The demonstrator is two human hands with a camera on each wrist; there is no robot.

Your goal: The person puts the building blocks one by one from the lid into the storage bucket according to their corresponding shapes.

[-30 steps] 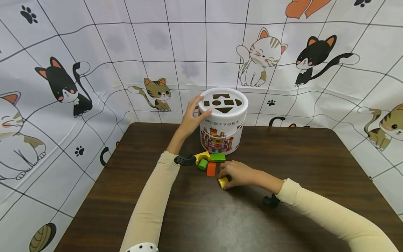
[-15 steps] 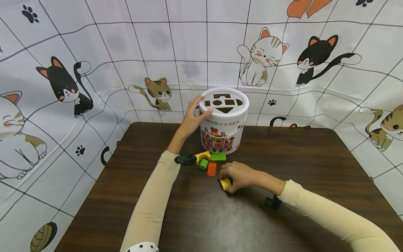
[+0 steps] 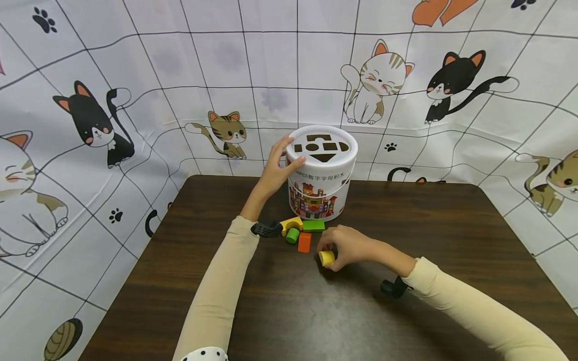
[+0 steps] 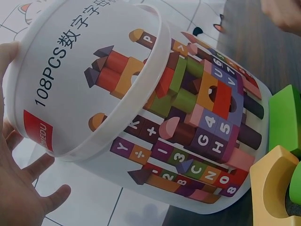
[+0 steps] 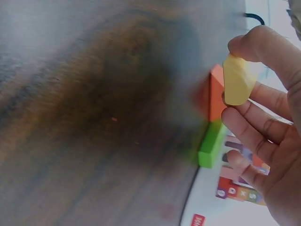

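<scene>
Since 1 second ago the right hand [image 3: 349, 245] has drawn the yellow cylinder [image 3: 326, 257] up and a little to the right, so that it now hangs just clear of the dark worktop [image 3: 442, 235], while the left hand [image 3: 275, 168] has stayed where it was on the white bucket [image 3: 321, 173].

The right grip pinches the yellow cylinder between thumb and fingertips; in the right wrist view the block [image 5: 238, 79] sits at the tips of the curled fingers [image 5: 254, 136], blurred but plainly held off the wood.

The left grip is spread: the palm and straight fingers press against the side of the bucket's lid rim, the thumb lying on the lid's edge. In the left wrist view the fingers [image 4: 28, 188] lie flat beside the printed wall of the bucket [image 4: 141, 117], which bears "108PCS" and pictures of coloured blocks. The lid has 5 shaped holes [image 3: 321, 147].

The bucket stands upright at the far middle of the worktop. Just in front of it lie 4 loose blocks close together: a yellow arch [image 3: 291, 224], a green cylinder [image 3: 292, 235], a flat green block [image 3: 313, 225] and an orange block [image 3: 304, 242]. The held yellow cylinder is just right of the orange block, near but apart from it.

Behind the worktop hangs a white cloth [image 3: 135, 75] printed with cats and paw marks.
</scene>
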